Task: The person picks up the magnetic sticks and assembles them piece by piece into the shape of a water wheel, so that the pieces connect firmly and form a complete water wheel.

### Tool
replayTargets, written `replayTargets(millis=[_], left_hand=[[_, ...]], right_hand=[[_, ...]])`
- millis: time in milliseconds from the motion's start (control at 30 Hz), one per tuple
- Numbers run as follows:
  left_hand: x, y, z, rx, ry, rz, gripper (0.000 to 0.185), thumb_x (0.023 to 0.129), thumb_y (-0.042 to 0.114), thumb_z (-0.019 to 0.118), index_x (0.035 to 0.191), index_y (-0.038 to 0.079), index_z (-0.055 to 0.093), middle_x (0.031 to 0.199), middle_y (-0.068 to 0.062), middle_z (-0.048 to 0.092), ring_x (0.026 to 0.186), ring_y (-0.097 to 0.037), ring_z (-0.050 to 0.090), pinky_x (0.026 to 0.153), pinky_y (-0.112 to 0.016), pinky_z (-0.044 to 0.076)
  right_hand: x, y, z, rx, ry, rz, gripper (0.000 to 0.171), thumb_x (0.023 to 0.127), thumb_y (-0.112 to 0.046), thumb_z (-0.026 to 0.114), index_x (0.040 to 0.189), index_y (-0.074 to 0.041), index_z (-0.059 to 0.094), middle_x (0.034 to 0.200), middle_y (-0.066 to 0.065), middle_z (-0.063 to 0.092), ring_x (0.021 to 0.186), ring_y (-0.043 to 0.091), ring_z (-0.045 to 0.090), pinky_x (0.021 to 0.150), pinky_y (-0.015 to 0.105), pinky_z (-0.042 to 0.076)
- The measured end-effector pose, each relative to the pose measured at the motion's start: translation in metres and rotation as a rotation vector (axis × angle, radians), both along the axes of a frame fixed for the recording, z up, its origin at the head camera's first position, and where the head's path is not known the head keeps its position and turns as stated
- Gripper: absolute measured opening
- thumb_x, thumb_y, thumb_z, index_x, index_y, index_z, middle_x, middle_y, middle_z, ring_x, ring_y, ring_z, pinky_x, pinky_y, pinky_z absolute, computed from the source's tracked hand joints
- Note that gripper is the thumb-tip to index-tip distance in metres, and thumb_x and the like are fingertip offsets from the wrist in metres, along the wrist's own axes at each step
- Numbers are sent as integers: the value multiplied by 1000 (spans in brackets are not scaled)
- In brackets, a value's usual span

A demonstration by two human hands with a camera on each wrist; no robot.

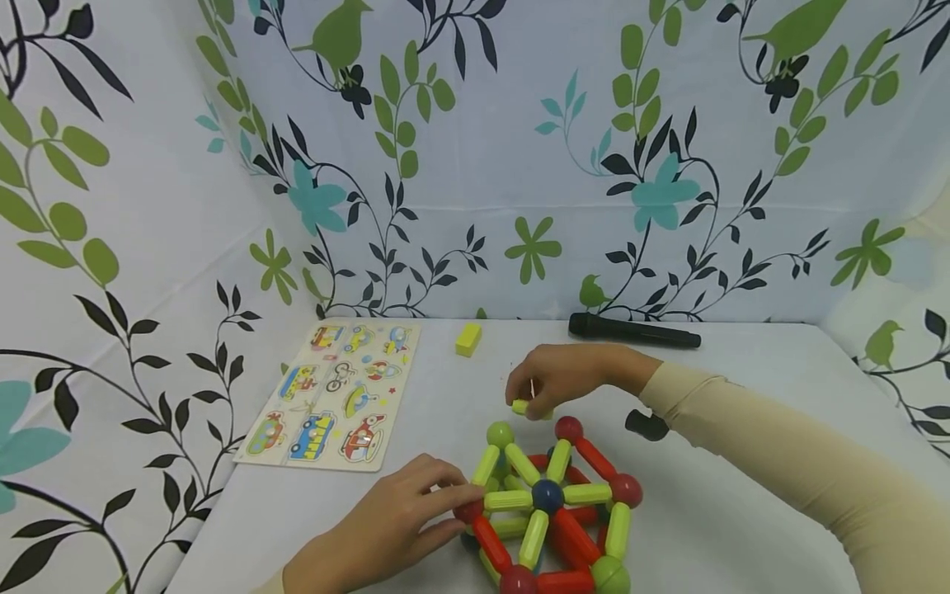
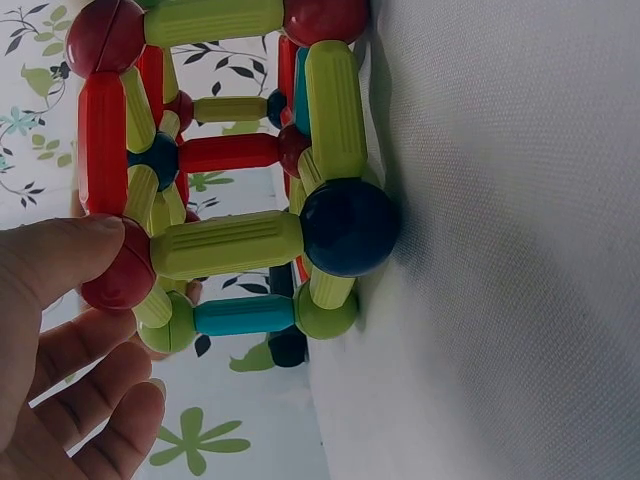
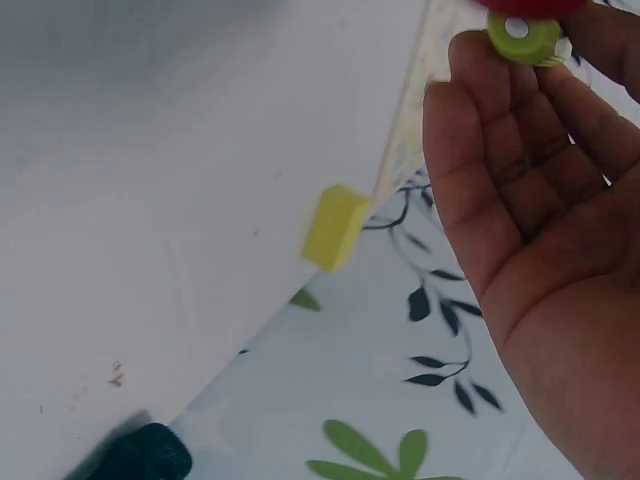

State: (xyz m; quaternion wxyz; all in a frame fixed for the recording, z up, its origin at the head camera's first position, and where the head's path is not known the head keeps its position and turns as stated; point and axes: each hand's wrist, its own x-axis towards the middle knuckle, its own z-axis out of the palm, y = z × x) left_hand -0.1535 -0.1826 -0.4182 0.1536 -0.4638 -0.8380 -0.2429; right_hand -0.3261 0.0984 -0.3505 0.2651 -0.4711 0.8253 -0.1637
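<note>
A frame built of magnetic rods and balls [image 1: 547, 496] stands on the table, with green-yellow and red rods and a dark blue ball at its top centre. My left hand [image 1: 393, 520] pinches a red ball [image 2: 118, 275] at the frame's left corner, thumb on one side and fingertips on the other. Just beyond the frame, my right hand [image 1: 560, 378] holds a short green-yellow magnetic rod [image 3: 522, 42] between thumb and fingers. In the right wrist view the rod's round end shows close to a red ball [image 3: 535, 6], cut off by the top edge.
A wooden picture puzzle board [image 1: 334, 396] lies at the left. Toward the back are a yellow block [image 1: 468, 339] and a black microphone-like stick [image 1: 634, 331]. A small dark object [image 1: 647, 425] sits beneath the right forearm. Patterned cloth [image 1: 475, 165] hangs behind the table.
</note>
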Motion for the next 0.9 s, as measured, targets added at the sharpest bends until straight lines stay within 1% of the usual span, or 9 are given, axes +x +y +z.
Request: replayTargets(millis=[133, 233, 333, 533, 700, 833, 900], left_hand=[[0, 0, 1, -3, -1, 6, 47, 87, 20, 82, 131, 26, 67, 116, 12, 62, 106, -3, 56, 90, -10, 47], [0, 0, 1, -4, 5, 5, 47, 87, 20, 82, 131, 26, 67, 116, 12, 62, 106, -3, 56, 90, -10, 47], [0, 0, 1, -5, 11, 5, 48, 86, 20, 83, 130, 26, 67, 116, 12, 62, 106, -4, 56, 90, -11, 48], [0, 2, 0, -5, -4, 11, 49, 85, 19, 84, 131, 26, 67, 116, 13, 62, 105, -3, 56, 90, -10, 48], [0, 1, 0, -3, -3, 3, 48, 86, 19, 83, 131, 26, 66, 116, 12, 62, 106, -3, 56, 89, -10, 48], [0, 1, -1, -1, -1, -2, 48, 87, 20, 82, 132, 25, 66, 116, 12, 62, 105, -4, 56, 89, -10, 48], [0, 1, -1, 0, 1, -4, 48, 87, 20, 82, 132, 25, 66, 116, 12, 62, 105, -4, 56, 89, -10, 48]], right_hand=[[17, 2, 8, -23, -54, 37, 25, 93, -17, 70, 118, -19, 73, 95, -13, 69, 79, 7, 67, 75, 28, 58], [24, 2, 10, -27, -54, 39, 27, 93, -16, 70, 119, -18, 73, 94, -12, 69, 75, 6, 67, 75, 27, 58], [26, 1, 10, -13, -25, 47, 28, 93, -16, 70, 120, -20, 73, 93, -13, 68, 79, 6, 64, 75, 26, 57], [27, -3, 8, 51, -7, 59, 31, 94, -16, 69, 124, -23, 72, 92, -13, 66, 81, 7, 63, 75, 25, 56], [28, -7, 8, 79, 15, 74, 31, 93, -15, 71, 122, -26, 72, 88, -12, 65, 79, 7, 62, 74, 24, 56], [29, -10, 9, 98, 16, 75, 30, 92, -13, 72, 120, -25, 72, 86, -12, 64, 77, 6, 62, 73, 23, 55], [30, -12, 11, 114, 3, 67, 31, 92, -11, 71, 120, -24, 72, 86, -11, 65, 73, 7, 64, 72, 23, 56]])
